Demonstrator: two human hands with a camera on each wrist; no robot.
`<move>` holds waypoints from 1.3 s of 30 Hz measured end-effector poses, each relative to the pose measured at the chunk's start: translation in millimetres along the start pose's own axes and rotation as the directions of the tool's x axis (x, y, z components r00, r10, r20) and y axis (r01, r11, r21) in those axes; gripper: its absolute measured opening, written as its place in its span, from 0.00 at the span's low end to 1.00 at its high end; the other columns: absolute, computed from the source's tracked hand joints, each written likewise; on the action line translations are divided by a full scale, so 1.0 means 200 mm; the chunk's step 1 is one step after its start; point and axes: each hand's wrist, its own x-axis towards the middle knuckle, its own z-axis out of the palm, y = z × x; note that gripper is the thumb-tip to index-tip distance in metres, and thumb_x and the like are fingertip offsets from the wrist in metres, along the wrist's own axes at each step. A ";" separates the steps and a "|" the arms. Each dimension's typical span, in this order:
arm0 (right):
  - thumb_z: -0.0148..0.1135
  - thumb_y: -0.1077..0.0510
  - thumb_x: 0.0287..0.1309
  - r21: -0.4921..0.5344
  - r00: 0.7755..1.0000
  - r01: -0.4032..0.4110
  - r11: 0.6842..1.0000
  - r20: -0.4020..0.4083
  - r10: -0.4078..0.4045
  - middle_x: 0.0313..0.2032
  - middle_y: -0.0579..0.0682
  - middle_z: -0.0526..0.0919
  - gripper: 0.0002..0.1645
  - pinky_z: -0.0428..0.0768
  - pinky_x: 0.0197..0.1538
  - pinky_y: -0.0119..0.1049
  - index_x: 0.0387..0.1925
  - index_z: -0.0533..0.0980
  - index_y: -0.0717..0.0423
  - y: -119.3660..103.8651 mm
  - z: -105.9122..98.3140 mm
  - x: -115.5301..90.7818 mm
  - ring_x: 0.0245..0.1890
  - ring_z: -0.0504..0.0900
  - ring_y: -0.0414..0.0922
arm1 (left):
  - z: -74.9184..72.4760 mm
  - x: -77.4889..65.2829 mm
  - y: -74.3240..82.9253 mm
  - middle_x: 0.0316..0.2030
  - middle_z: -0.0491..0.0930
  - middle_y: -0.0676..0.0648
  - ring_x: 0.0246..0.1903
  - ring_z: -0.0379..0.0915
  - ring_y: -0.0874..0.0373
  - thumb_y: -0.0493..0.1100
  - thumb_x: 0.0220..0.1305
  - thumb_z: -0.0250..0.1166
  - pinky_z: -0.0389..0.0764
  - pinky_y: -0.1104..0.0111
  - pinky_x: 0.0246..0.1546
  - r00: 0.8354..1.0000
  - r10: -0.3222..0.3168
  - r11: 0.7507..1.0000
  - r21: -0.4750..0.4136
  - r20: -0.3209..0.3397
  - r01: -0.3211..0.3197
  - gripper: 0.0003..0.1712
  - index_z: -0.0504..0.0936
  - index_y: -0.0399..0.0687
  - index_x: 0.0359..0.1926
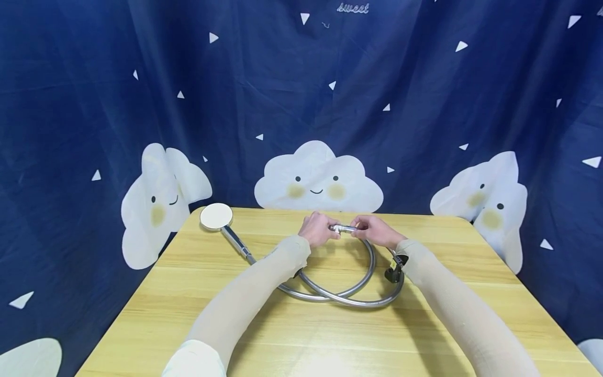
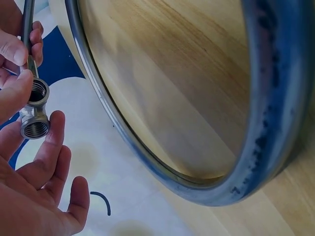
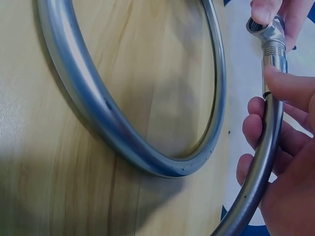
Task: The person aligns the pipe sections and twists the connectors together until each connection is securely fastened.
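Observation:
My left hand (image 1: 316,230) pinches a silver metal pipe fitting (image 2: 35,115) between thumb and fingers. Two threaded openings of the fitting show in the left wrist view. From the other side, my right hand (image 1: 374,231) holds the end of a grey metal shower hose (image 3: 268,132), its fingers curled round it and the thumb on the shiny end nut (image 3: 274,66). Fitting and nut sit in line, with a band of thread visible between them. The hose loops below both hands and runs left to a round, white-faced shower head (image 1: 216,216) lying on the table.
A light wooden table (image 1: 188,293) lies under everything. Close to the right wrist is a small black piece (image 1: 393,273), beside the hose loop. Behind the table hangs a dark blue curtain (image 1: 282,94) printed with white clouds and triangles.

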 end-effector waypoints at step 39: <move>0.60 0.61 0.69 -0.056 1.000 0.005 0.998 0.030 -0.003 0.44 0.64 0.86 0.14 0.75 0.43 0.37 0.48 0.83 0.67 -0.05 -0.03 -0.03 0.37 0.77 0.44 | -0.01 -0.01 0.02 0.54 0.85 0.56 0.56 0.71 0.52 0.55 0.58 0.74 0.67 0.58 0.53 1.000 -0.010 0.999 0.045 0.005 0.010 0.25 0.84 0.65 0.58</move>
